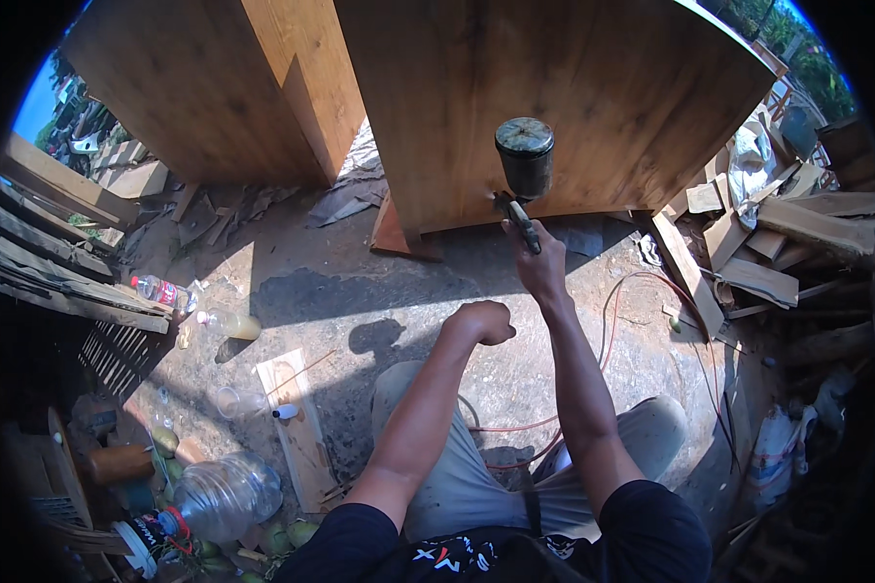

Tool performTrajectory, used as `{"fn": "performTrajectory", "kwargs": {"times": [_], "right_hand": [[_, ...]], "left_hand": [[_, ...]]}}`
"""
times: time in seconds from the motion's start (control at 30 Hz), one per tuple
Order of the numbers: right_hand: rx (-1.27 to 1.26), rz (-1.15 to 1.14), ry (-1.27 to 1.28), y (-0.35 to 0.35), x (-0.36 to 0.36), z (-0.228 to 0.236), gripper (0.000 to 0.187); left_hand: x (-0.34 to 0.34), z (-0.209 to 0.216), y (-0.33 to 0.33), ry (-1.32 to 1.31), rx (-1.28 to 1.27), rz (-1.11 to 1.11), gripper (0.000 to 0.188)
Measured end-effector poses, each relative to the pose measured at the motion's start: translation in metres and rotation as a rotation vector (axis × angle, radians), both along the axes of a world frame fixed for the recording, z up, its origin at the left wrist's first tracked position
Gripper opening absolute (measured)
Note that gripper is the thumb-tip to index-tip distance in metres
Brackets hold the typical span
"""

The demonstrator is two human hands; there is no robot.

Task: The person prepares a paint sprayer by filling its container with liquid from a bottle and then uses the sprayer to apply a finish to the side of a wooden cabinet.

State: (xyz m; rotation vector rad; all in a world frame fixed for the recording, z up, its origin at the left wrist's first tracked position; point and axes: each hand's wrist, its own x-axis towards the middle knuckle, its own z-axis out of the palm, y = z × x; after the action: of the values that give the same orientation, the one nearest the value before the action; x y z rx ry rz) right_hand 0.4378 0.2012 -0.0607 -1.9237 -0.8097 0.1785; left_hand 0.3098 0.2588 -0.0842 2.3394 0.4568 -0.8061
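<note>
My right hand (542, 260) is wrapped around the handle of a spray gun (527, 170) with a dark, paint-smeared cup on top. Its nozzle end is close to the lower part of a large brown wooden panel (554, 87), which stands upright in front of me. My left hand (486, 323) hangs over my knees, closed in a loose fist, and nothing shows sticking out of it. A thin reddish hose (608, 330) loops over the ground beside my right arm; where it joins the gun is hidden.
Another wooden panel (194, 97) stands at the far left. Scrap wood (758, 277) is heaped on the right. Leftward lie a bottle of yellowish liquid (231, 325), a red-labelled bottle (160, 291), a board (301, 437) with a clear cup (240, 402), and a large clear jug (228, 496).
</note>
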Motion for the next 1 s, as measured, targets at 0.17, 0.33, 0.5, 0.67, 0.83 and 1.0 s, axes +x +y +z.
{"fn": "performTrajectory", "kwargs": {"times": [0.17,0.33,0.5,0.67,0.83,1.0], "right_hand": [[0.156,0.023,-0.196,0.002,-0.002,0.106,0.033],[0.271,0.009,-0.244,0.005,-0.002,0.192,0.032],[0.428,-0.005,-0.348,0.016,0.003,0.252,0.033],[0.443,-0.096,-0.52,0.032,0.013,0.277,0.028],[0.495,0.053,-0.539,0.039,0.015,0.243,0.03],[0.277,0.028,-0.312,0.035,0.004,0.171,0.031]], "left_hand": [[0.008,-0.02,0.001,-0.055,-0.01,-0.052,0.046],[0.014,-0.034,0.005,-0.028,-0.018,-0.075,0.044],[0.016,-0.034,0.006,-0.034,-0.043,-0.097,0.044],[0.01,-0.015,0.004,-0.051,0.004,-0.033,0.046],[0.001,0.004,0.007,-0.015,-0.019,0.031,0.045],[-0.013,0.009,0.011,-0.085,0.018,-0.004,0.046]]}}
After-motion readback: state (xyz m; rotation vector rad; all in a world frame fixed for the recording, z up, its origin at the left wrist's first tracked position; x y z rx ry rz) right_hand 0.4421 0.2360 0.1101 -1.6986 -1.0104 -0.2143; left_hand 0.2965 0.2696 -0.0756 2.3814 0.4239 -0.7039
